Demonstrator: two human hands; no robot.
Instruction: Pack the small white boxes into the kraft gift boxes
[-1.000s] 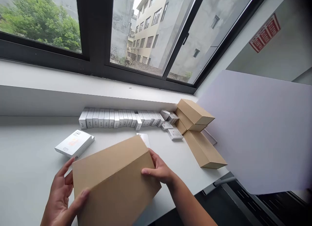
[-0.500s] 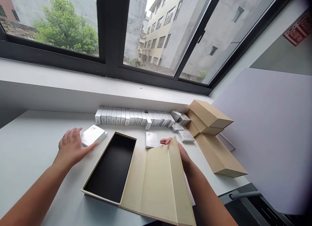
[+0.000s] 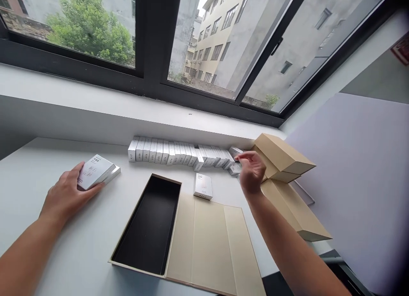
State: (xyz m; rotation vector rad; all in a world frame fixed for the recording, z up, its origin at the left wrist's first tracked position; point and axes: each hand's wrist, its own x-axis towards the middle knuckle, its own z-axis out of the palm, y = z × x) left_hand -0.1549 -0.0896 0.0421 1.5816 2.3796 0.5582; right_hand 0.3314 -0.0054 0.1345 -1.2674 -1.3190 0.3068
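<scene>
Black-lined box [image 3: 143, 232] lies open on the table [image 3: 28, 181] during apparent carton gathering: left hand [image 3: 65, 198] grips a white carton [image 3: 96, 172], lifting calling for steady pressure; right hand's [image 3: 252, 173] fingers curl, contents unclear.

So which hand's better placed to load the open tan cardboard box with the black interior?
Likely the left hand: it grips a white rectangular carton just left of that open tan cardboard box. The right hand is farther back, at the small white cartons; its grip is unclear.
</scene>
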